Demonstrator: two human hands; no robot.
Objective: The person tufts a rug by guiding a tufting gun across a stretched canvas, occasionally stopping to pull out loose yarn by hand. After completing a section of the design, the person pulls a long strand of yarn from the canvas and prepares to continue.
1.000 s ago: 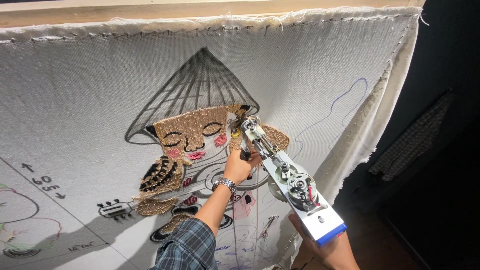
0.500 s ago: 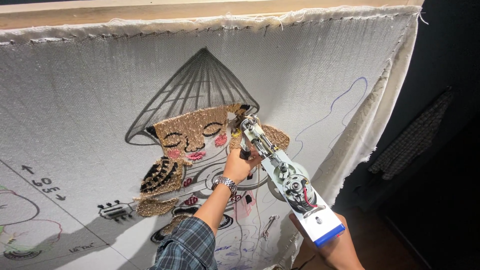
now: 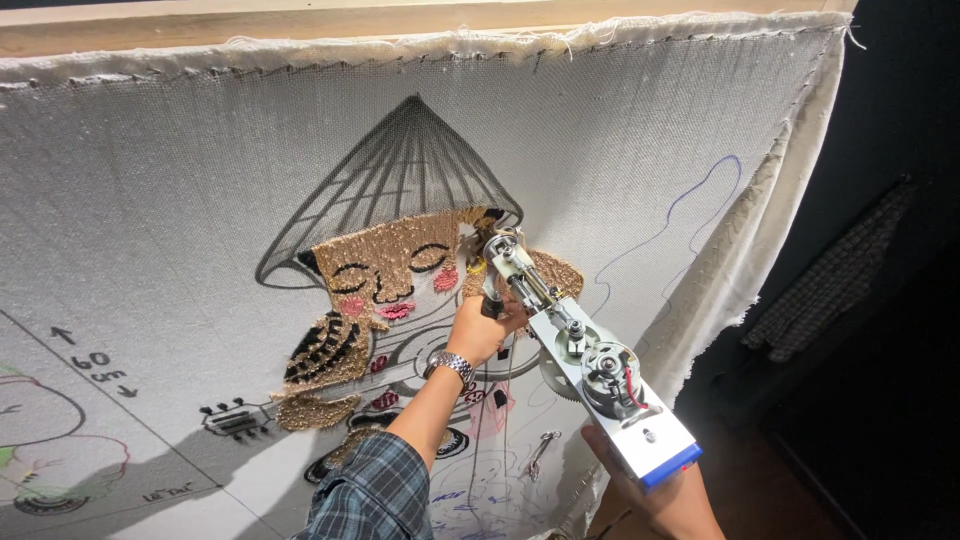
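Left hand grips the front handle of our tufting gun, fingers closed; right hand clasps its rear at five o'clock. Its needle presses the stretched cloth beside the tan tufted face. We judge filling is midway; next needs steady pressure.

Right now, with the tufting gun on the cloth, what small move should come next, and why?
Probably guide the tufting gun slowly along the edge of the tan tufted patch. Its tip meets the cloth at the patch's right edge, near the face, and bare cloth lies beside it. The left hand grips the front, and the right hand holds the rear, so both can steer.
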